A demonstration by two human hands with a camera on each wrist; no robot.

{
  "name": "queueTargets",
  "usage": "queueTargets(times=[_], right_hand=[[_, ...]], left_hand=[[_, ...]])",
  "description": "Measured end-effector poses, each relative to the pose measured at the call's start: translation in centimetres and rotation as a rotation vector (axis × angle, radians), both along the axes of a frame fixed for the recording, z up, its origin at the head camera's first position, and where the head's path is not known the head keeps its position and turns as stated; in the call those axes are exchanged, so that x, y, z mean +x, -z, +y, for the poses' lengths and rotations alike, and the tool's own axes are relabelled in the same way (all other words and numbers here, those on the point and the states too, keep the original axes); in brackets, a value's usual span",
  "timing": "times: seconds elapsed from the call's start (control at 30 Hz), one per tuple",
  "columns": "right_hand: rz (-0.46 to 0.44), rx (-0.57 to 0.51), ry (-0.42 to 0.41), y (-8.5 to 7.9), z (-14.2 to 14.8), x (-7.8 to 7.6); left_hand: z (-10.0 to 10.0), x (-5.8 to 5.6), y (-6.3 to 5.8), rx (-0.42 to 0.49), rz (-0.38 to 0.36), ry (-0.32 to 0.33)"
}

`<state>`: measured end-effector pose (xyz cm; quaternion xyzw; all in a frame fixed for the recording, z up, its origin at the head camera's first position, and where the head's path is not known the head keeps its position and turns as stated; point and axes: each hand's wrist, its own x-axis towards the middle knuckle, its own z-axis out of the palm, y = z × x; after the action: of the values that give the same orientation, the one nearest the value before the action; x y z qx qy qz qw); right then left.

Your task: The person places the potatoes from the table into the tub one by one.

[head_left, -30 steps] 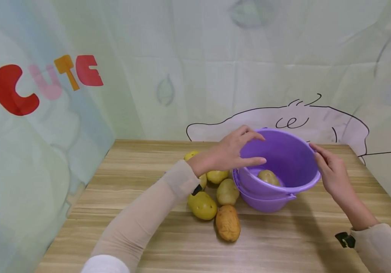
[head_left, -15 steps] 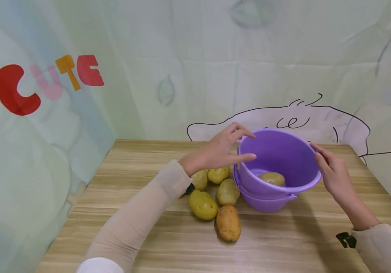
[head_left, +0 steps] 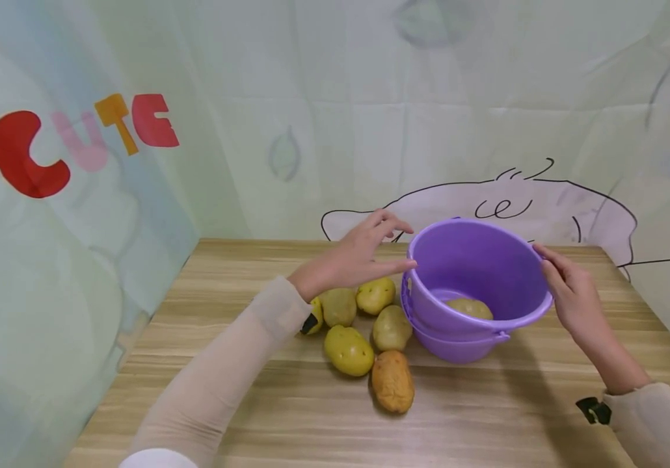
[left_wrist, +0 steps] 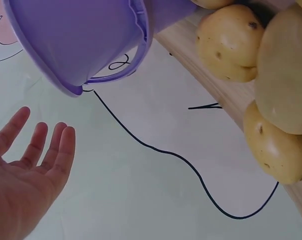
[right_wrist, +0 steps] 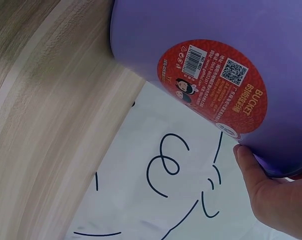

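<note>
The purple bucket (head_left: 455, 350) stands tilted on the table, its mouth facing the person, with one potato (head_left: 469, 308) lying inside at the bottom. My right hand (head_left: 572, 289) grips the bucket's rim on the right side. Just left of the rim, above the potatoes, my left hand (head_left: 355, 255) hovers empty with thumb and fingers spread; the left wrist view shows its bare palm (left_wrist: 26, 185). Several potatoes lie grouped left of the bucket, among them a yellow potato (head_left: 348, 351), a pale potato (head_left: 392, 328) and a wrinkled orange-brown potato (head_left: 392, 382).
The wooden table (head_left: 241, 260) ends at a cloth backdrop (head_left: 335, 130) with printed drawings behind and to the left. A purple handle (left_wrist: 121, 75) hangs along the bucket's side. The bucket carries a red label (right_wrist: 211, 85).
My left hand has drawn back leftward from over the bucket's mouth to beside its rim. Inside the bucket, the potato has shifted a little to the right. My right hand stays in place.
</note>
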<state>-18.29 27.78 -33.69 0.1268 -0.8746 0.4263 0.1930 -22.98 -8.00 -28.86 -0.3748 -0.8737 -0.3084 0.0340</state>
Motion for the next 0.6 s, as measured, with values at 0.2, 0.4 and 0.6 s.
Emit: queueTargets(times=[0.2, 0.4, 0.6], right_hand=[[-0.008, 0.003, -0.008, 0.1, 0.0, 0.1], [-0.008, 0.002, -0.008, 0.2, -0.1, 0.1], [-0.004, -0.007, -0.003, 0.1, 0.0, 0.1]], left_hand=[[-1.2, 0.1, 0.5, 0.006, -0.048, -0.029], [-2.6, 0.3, 1.0, -0.004, -0.049, -0.05], [-3.9, 0.3, 1.2, -0.038, -0.049, -0.064]])
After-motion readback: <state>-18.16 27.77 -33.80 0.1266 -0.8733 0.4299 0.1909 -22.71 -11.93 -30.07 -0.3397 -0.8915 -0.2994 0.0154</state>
